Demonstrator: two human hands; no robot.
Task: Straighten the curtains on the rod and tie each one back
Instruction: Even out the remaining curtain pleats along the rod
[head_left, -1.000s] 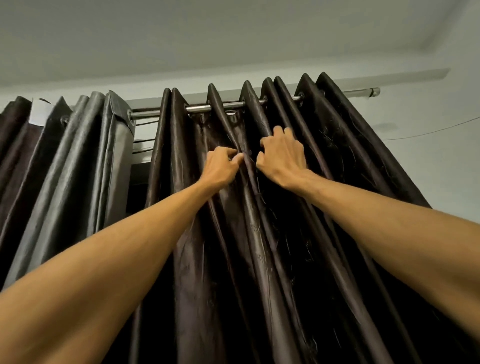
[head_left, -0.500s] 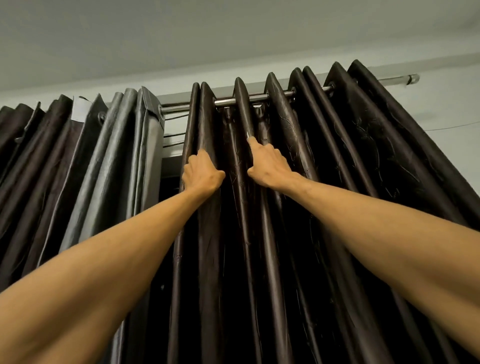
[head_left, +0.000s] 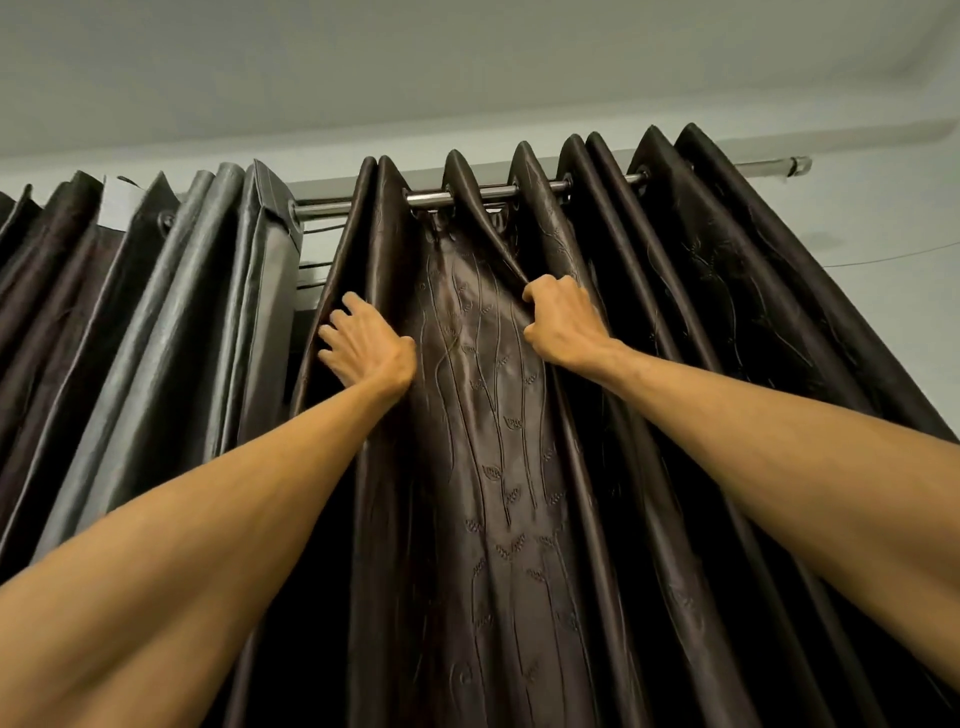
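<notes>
A dark brown satin curtain (head_left: 488, 441) with an embossed leaf pattern hangs by eyelets from a metal rod (head_left: 431, 197). My left hand (head_left: 363, 345) grips the curtain's left edge fold, fingers curled round it. My right hand (head_left: 563, 319) is clenched on a fold further right. A flat panel of the fabric is stretched between the two hands. A second, greyer curtain (head_left: 171, 322) hangs bunched at the left on the same rod.
The rod's right end cap (head_left: 797, 166) sticks out past the curtain near the pale wall. A narrow gap (head_left: 306, 270) with thin wires shows between the two curtains. The ceiling (head_left: 467, 62) is close above.
My hands have moved apart, the left one to the curtain's edge and the right one to another fold. The pleat between them has been pulled open into a flat panel.
</notes>
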